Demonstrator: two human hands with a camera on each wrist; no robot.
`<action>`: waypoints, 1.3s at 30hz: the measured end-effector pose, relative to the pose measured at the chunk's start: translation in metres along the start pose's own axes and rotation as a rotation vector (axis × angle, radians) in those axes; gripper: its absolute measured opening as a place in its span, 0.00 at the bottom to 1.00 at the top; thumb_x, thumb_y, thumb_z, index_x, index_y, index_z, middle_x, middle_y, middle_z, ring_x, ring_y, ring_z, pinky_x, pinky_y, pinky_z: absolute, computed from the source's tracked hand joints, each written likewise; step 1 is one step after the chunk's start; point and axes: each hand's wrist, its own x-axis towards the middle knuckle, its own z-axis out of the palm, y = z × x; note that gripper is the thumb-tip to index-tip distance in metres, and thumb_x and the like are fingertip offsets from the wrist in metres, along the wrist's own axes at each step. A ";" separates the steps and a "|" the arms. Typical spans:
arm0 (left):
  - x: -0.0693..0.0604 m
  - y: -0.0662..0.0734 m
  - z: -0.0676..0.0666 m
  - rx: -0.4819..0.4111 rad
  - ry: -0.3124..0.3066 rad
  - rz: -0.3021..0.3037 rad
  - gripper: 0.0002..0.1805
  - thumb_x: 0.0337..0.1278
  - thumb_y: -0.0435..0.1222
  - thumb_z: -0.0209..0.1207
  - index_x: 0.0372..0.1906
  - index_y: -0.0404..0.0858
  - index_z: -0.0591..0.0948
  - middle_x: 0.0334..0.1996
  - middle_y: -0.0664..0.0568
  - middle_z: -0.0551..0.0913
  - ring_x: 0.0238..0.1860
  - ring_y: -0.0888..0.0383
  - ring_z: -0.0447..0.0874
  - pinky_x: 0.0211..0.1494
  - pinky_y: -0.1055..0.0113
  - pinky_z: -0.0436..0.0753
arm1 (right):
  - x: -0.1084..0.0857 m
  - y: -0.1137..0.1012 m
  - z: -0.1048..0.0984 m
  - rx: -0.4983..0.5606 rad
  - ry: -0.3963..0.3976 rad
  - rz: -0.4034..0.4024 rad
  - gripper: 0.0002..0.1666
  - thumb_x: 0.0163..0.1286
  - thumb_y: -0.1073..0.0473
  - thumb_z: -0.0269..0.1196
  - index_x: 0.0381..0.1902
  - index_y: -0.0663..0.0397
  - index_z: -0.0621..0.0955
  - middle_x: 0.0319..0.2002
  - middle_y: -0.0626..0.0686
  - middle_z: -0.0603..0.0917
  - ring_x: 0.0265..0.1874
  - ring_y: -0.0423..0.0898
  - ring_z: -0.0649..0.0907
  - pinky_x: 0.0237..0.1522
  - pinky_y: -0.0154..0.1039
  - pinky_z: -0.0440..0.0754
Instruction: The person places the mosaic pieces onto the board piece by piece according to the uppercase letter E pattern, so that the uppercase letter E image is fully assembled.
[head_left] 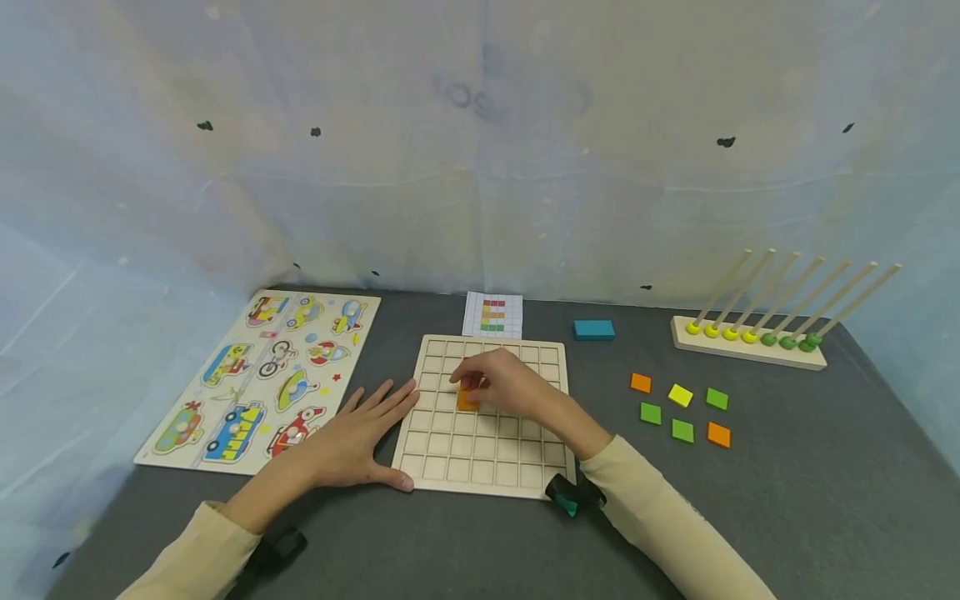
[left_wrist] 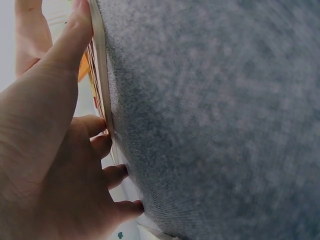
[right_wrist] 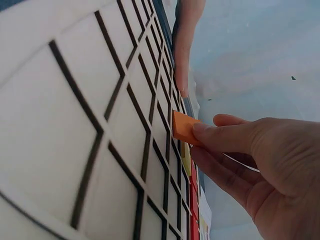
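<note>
My right hand pinches an orange square tile between thumb and fingers, low over the wooden grid board. Beyond that tile, the right wrist view shows a yellow tile and red tiles lying in the board's cells; in the head view the hand mostly hides them. With fingers spread, my left hand rests at the board's left side. Its thumb touches the near left corner, and the fingertips lie along the left edge. A printed card with a coloured grid pattern sits behind the board.
Several loose green, yellow and orange tiles lie right of the board. A blue block is behind them. A pegged bead stand stands far right. A vehicle puzzle board lies left.
</note>
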 end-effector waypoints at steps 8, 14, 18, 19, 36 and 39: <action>0.000 0.000 0.001 0.004 0.003 0.002 0.67 0.37 0.76 0.58 0.79 0.44 0.50 0.79 0.51 0.45 0.77 0.42 0.41 0.73 0.35 0.42 | 0.002 -0.001 0.005 -0.042 0.011 0.001 0.13 0.63 0.70 0.67 0.47 0.61 0.85 0.39 0.52 0.87 0.38 0.44 0.84 0.42 0.33 0.82; 0.000 0.001 -0.001 -0.002 0.004 0.003 0.67 0.37 0.76 0.58 0.79 0.43 0.51 0.79 0.51 0.46 0.77 0.42 0.42 0.73 0.34 0.42 | 0.002 -0.001 0.007 -0.084 0.008 0.025 0.12 0.63 0.71 0.67 0.46 0.61 0.85 0.39 0.53 0.87 0.36 0.44 0.84 0.40 0.33 0.81; 0.000 0.003 -0.002 -0.005 0.005 0.002 0.66 0.37 0.76 0.58 0.79 0.43 0.51 0.79 0.50 0.46 0.77 0.42 0.42 0.73 0.34 0.42 | 0.002 -0.002 0.008 -0.087 0.006 0.049 0.12 0.63 0.70 0.67 0.45 0.61 0.86 0.38 0.52 0.87 0.36 0.44 0.83 0.40 0.33 0.81; 0.000 0.003 -0.002 -0.005 0.004 0.001 0.67 0.37 0.76 0.58 0.79 0.43 0.51 0.79 0.50 0.46 0.77 0.42 0.42 0.73 0.34 0.42 | 0.002 -0.002 0.008 -0.086 0.006 0.055 0.12 0.63 0.70 0.68 0.45 0.61 0.86 0.38 0.52 0.86 0.36 0.44 0.83 0.40 0.34 0.81; -0.001 0.001 -0.002 -0.008 0.000 0.003 0.67 0.36 0.76 0.58 0.79 0.43 0.51 0.79 0.50 0.47 0.77 0.41 0.42 0.72 0.34 0.42 | -0.016 -0.001 -0.009 -0.042 -0.011 0.062 0.13 0.67 0.66 0.65 0.49 0.59 0.85 0.40 0.50 0.86 0.39 0.42 0.82 0.44 0.35 0.82; 0.000 0.001 -0.001 -0.009 0.002 0.004 0.67 0.37 0.75 0.59 0.79 0.43 0.51 0.79 0.50 0.46 0.77 0.41 0.42 0.72 0.34 0.42 | -0.028 0.003 -0.018 -0.056 0.018 0.092 0.13 0.67 0.66 0.65 0.49 0.60 0.85 0.40 0.50 0.85 0.38 0.42 0.81 0.44 0.36 0.82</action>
